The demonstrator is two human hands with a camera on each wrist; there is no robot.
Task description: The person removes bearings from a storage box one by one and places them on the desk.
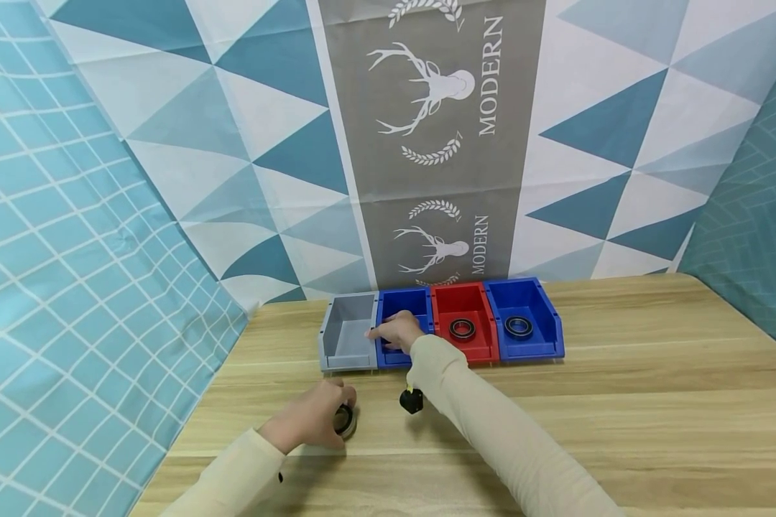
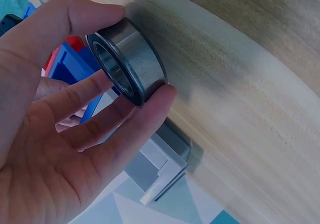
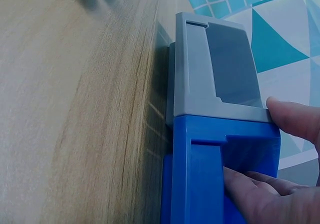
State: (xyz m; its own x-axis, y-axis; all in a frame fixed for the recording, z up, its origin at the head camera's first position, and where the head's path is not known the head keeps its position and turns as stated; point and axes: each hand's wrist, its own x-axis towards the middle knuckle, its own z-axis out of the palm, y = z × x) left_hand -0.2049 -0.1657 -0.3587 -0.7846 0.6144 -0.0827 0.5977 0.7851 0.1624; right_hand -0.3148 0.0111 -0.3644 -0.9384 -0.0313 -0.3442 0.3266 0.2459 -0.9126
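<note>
My left hand (image 1: 312, 416) pinches a ball bearing (image 2: 142, 59) between thumb and fingertips, a thick steel ring with a dark seal. It is tilted on its side, close over the table in front of the bins. My right hand (image 1: 397, 332) reaches into the left blue bin (image 3: 205, 184), its fingers down inside and their tips hidden by the front wall. Apart from the fingers, the thumb (image 3: 290, 115) lies at the top edge between this bin and the grey bin (image 1: 352, 341). No bearing shows in that hand.
Right of the left blue bin stand a red bin (image 1: 459, 298) and another blue bin (image 1: 520, 291), each with one bearing in it. A patterned cloth (image 1: 440, 172) hangs behind the row. The wooden table (image 1: 653, 402) extends to the right. A small black device hangs at my right wrist.
</note>
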